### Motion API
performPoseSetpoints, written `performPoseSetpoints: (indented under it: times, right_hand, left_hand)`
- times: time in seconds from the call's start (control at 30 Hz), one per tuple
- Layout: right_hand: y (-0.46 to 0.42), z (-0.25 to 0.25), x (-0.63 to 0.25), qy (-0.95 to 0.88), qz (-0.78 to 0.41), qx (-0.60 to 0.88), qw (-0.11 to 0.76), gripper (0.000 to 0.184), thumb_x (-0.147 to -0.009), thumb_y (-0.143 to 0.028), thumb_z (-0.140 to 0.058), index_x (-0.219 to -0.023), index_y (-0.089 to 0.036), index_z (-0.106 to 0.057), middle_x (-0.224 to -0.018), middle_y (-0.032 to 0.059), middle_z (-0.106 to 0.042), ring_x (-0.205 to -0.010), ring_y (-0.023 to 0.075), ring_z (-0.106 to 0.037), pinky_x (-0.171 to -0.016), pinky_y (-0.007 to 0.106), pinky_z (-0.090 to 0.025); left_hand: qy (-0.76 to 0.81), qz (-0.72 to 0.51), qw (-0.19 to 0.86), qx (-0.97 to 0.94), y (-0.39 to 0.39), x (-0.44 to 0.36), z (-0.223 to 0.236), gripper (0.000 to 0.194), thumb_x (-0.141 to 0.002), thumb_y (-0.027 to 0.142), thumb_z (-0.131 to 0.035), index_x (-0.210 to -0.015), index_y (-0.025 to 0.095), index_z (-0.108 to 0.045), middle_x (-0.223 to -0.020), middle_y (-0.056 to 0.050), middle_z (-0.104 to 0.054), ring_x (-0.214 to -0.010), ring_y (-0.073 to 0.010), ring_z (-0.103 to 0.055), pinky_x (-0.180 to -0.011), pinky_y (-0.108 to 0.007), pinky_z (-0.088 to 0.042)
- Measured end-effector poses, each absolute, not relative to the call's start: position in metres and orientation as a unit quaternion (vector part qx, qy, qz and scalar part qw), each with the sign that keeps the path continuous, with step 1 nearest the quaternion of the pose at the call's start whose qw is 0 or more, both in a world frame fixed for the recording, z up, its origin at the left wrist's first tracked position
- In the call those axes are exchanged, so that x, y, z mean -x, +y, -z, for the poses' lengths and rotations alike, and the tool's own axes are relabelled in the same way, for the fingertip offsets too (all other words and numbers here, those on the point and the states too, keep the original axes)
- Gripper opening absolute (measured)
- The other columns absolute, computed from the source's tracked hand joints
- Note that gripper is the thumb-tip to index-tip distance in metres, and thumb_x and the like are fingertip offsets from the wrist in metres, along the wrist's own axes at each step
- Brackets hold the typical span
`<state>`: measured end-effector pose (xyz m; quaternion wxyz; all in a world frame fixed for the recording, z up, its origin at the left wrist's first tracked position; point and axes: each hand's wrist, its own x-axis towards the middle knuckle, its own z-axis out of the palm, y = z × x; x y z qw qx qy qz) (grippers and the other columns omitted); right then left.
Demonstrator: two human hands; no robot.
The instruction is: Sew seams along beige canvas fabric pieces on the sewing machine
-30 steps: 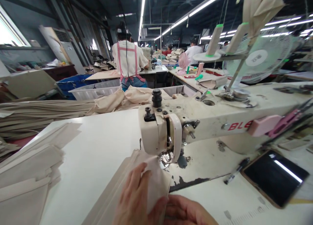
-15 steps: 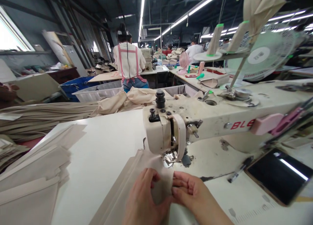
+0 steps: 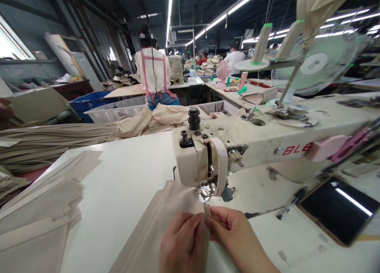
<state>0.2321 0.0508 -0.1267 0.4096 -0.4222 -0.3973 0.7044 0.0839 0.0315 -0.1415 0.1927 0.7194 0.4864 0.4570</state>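
Note:
A beige fabric piece lies on the white table, its far corner at the presser foot of the sewing machine. My left hand rests over the fabric with thumb and fingers pinched at its right edge. Just beside it, my right hand grips the same edge, which is folded into a narrow strip between the two hands. Both hands are just in front of the presser foot. The needle itself cannot be made out.
Stacked beige fabric pieces lie on the left of the table, with a long pile behind. To the right are a pen and a phone. Thread cones stand above the machine. A person is ahead, facing away.
My left hand has moved right, its thumb and fingers closing on the fabric's edge near my right hand. The edge now shows as a narrow fold. My view has shifted slightly.

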Motion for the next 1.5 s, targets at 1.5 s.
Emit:
performPoseSetpoints:
  times: [1.5]
  right_hand:
    - [0.055, 0.149, -0.234, -0.465, -0.627, 0.525, 0.338, 0.037, -0.070, -0.033, -0.063, -0.102, -0.016, -0.068, -0.053, -0.0074, -0.046, -0.046, 0.0134, -0.053, -0.044, 0.025, -0.047]
  left_hand:
    - [0.643, -0.198, 0.406, -0.618, 0.105, -0.086, 0.091, 0.023, -0.073, 0.014, -0.047, -0.051, 0.019, -0.052, -0.036, 0.003, -0.048, -0.034, -0.0130, -0.051, -0.035, -0.017, -0.035]
